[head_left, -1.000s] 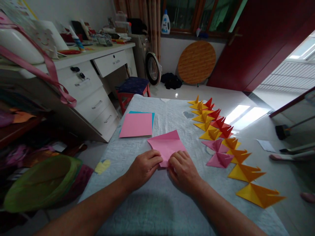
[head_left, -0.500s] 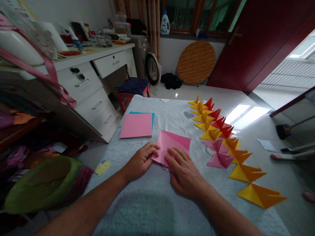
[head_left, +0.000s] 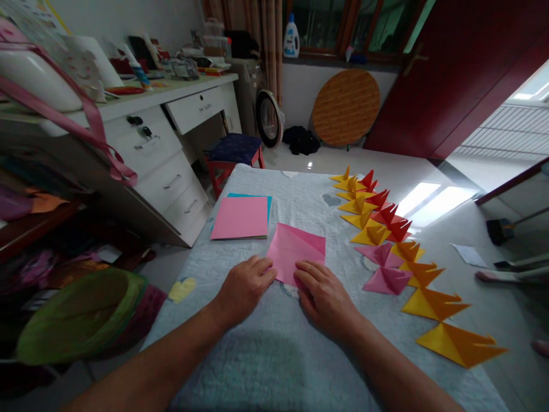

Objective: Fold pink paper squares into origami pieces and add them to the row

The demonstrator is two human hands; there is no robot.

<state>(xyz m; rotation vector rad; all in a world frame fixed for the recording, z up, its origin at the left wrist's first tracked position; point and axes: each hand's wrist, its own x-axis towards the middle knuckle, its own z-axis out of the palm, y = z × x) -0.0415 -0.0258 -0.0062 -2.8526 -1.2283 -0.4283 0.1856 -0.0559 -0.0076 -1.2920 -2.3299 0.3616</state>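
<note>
Paper birds sat finished right of the pink sheet, seemingly barely started; left hand pinched it, right hand pressed flat, ungripping.

We share a single view, from a camera on the person's head, facing forward and tilted down. From there we see the forearms run in from the bottom edge, with the left hand and right hand close to us near the middle. The cloth-covered table spreads just below; beyond it we look across the room to the window. Our wide frame takes in the desk at left and the slanting red door at right.
</note>
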